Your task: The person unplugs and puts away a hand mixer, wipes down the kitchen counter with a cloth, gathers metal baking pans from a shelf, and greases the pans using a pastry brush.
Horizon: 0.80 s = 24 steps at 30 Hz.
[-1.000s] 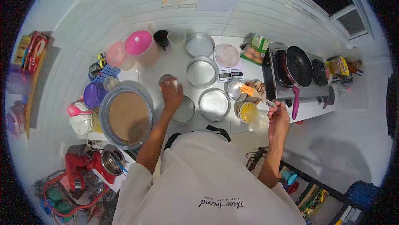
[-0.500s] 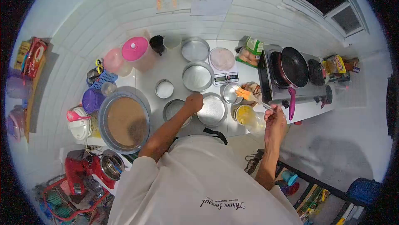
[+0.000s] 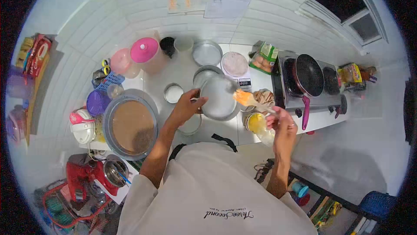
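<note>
My left hand (image 3: 186, 108) grips the rim of a round metal cake pan (image 3: 218, 100), which is lifted off the counter and tilted. It covers part of another cake pan (image 3: 203, 77) behind it. In my right hand (image 3: 283, 127) is a pastry brush (image 3: 244, 97) with orange bristles, its tip close to the lifted pan's right rim. Below the brush stands a tub of yellow stuff (image 3: 254, 123) with a clear plastic wrapping. Another round pan (image 3: 190, 125) sits under my left wrist, and a small round tin (image 3: 173, 93) lies to its upper left.
At left stands a large basin of brown batter (image 3: 134, 126). A frying pan (image 3: 309, 76) with a purple handle rests on the stove (image 3: 284, 89). Eggs in a bag (image 3: 263, 59), a kitchen scale (image 3: 244, 83) and another pan (image 3: 207, 54) are at the back.
My left hand has taken hold of the cake pan by its rim and raised it from the counter. The brush in my right hand has moved left, toward the pan.
</note>
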{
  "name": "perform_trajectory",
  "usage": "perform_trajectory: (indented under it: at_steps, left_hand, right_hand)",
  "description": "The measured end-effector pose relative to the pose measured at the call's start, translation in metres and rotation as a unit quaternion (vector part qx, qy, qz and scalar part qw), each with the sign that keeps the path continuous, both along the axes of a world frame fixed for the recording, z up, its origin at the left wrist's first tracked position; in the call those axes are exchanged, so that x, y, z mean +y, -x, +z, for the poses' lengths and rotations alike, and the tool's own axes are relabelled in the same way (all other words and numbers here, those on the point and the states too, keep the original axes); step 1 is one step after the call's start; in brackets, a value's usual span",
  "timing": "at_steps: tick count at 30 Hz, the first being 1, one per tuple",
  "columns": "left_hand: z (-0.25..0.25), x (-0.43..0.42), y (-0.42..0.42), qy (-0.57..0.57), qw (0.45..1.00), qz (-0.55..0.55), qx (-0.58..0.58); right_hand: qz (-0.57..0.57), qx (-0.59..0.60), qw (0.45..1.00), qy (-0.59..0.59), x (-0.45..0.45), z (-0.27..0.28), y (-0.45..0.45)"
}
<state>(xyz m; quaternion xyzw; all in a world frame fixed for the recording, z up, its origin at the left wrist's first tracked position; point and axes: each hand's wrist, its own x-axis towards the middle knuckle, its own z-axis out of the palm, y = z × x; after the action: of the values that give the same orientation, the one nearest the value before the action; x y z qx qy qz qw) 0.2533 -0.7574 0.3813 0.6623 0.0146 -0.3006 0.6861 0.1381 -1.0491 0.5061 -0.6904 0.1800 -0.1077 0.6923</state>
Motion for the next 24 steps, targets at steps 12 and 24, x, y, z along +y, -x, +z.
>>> perform_trajectory:
  at_steps: [12,24]
  left_hand:
    - [0.057,-0.021,0.014,0.202,0.971,0.096,-0.091]
    - [0.064,-0.017,0.015,0.177,0.973,0.099,-0.109]
  right_hand:
    - [0.187,-0.064,0.907,0.371,0.056,0.019,-0.032]
    - [0.148,-0.111,0.894,0.407,0.044,0.043,-0.048]
